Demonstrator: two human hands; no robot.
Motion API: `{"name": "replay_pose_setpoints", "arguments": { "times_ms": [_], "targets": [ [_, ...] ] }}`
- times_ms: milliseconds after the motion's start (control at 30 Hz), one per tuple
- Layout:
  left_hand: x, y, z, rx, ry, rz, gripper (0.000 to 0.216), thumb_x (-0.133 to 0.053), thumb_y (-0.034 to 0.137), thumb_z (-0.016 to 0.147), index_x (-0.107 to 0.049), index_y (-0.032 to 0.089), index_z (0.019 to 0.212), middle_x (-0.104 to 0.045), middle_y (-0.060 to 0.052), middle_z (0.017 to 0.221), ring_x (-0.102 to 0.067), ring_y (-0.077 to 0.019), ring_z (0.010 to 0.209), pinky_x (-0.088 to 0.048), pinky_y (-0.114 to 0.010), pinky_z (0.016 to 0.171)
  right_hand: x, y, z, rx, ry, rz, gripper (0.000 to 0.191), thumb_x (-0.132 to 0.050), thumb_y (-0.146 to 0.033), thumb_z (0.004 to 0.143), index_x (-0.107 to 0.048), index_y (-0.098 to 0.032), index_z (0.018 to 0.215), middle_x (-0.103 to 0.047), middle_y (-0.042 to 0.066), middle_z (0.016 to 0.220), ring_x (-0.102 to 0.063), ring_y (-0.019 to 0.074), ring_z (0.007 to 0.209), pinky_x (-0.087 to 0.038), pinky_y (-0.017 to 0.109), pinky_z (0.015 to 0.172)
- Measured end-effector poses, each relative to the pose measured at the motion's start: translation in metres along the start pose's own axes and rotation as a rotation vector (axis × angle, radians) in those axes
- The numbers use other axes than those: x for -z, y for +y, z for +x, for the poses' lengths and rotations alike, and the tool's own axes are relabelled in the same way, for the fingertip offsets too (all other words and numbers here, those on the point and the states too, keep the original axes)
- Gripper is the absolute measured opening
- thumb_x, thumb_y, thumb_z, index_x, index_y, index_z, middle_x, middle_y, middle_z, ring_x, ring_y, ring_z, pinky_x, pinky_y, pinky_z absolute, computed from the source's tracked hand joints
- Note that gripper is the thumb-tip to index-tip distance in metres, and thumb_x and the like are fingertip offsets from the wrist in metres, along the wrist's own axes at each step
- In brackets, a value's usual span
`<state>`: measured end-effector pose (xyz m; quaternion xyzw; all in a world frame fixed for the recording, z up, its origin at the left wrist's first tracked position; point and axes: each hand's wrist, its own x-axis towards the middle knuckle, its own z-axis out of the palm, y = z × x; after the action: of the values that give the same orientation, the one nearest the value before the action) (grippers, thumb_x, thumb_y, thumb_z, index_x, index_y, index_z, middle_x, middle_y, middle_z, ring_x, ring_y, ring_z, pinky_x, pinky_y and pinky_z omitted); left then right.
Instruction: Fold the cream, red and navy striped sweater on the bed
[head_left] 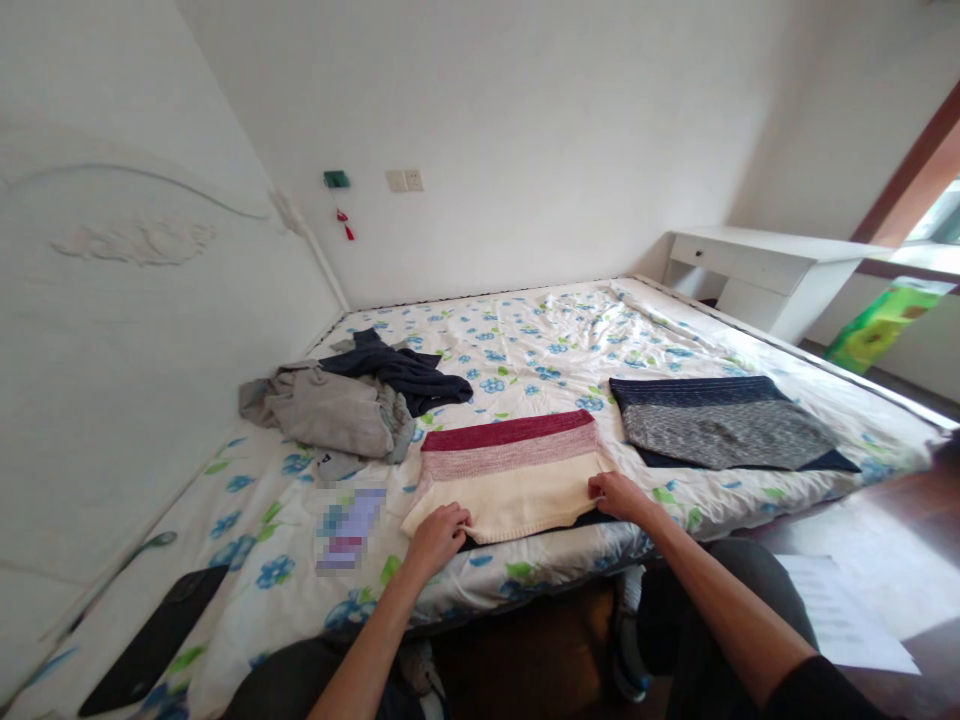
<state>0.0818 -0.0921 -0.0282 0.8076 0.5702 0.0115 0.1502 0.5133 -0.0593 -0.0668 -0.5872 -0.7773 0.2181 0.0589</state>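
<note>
Two hands, our left hand (436, 537) and right hand (616, 495), pinch the folded striped sweater's (510, 470) near corners at the bed's (525, 330) near edge.

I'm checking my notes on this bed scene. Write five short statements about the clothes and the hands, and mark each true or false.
1. Both hands rest on the near edge of the striped sweater. True: the left hand is at its near left corner, the right hand at its near right side.
2. The sweater is all one colour. False: it has a dark red band, a pink band and a cream part.
3. A folded navy and grey garment lies to the sweater's right. True.
4. The heap of unfolded clothes sits on the white desk. False: it lies on the bed, near the headboard.
5. The bedsheet is plain white. False: it has blue flowers.
</note>
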Motion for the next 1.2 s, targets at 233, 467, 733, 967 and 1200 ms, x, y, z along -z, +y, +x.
{"name": "replay_pose_setpoints", "arguments": {
  "times_ms": [233, 467, 733, 967, 1200],
  "targets": [
    [0.014, -0.01, -0.004, -0.014, 0.011, -0.073, 0.022, -0.057, 0.012, 0.085, -0.074, 0.023, 0.095, -0.076, -0.005, 0.103, -0.07, -0.0229, 0.104, -0.046, -0.032, 0.092, 0.007, 0.004, -0.006, 0.007, -0.059, 0.035, 0.031, -0.068, -0.01, 0.076, -0.083, -0.018, 0.101, -0.083, 0.006, 0.098, -0.072, 0.02, 0.09, -0.043, 0.025, 0.078],
    [0.004, -0.002, -0.005, -0.043, -0.039, -0.001, 0.032, -0.059, 0.009, 0.079, -0.077, 0.025, 0.1, -0.077, -0.007, 0.112, -0.066, -0.0285, 0.114, -0.045, -0.039, 0.098, 0.004, -0.003, -0.005, 0.074, -0.112, 0.014, 0.033, -0.072, -0.01, 0.074, -0.082, -0.017, 0.104, -0.081, 0.008, 0.103, -0.072, 0.0219, 0.094, -0.045, 0.026, 0.079],
    [-0.015, 0.028, 0.005, -0.179, 0.001, -0.034, 0.017, -0.073, 0.029, 0.09, -0.076, 0.025, 0.106, -0.075, -0.007, 0.114, -0.064, -0.0291, 0.117, -0.044, -0.041, 0.103, -0.014, -0.034, -0.004, 0.24, -0.041, 0.087, 0.029, -0.081, -0.02, 0.079, -0.08, -0.021, 0.108, -0.077, 0.007, 0.108, -0.069, 0.0229, 0.102, -0.048, 0.028, 0.087],
    [-0.016, 0.026, 0.011, -0.179, -0.066, -0.072, 0.011, -0.066, 0.021, 0.092, -0.077, 0.022, 0.09, -0.077, -0.007, 0.101, -0.068, -0.0249, 0.103, -0.046, -0.036, 0.096, -0.016, -0.033, 0.004, 0.225, -0.083, 0.126, 0.019, -0.079, -0.023, 0.081, -0.085, -0.021, 0.099, -0.081, 0.005, 0.096, -0.072, 0.0208, 0.088, -0.046, 0.026, 0.079],
    [-0.015, 0.022, 0.009, -0.189, -0.086, -0.068, 0.009, -0.071, 0.025, 0.086, -0.076, 0.023, 0.093, -0.076, -0.006, 0.105, -0.067, -0.0261, 0.107, -0.047, -0.035, 0.096, -0.012, -0.037, 0.003, 0.171, -0.14, 0.126, 0.016, -0.081, -0.022, 0.077, -0.086, -0.022, 0.092, -0.081, 0.003, 0.088, -0.069, 0.0185, 0.079, -0.041, 0.026, 0.07]
  ]
}}
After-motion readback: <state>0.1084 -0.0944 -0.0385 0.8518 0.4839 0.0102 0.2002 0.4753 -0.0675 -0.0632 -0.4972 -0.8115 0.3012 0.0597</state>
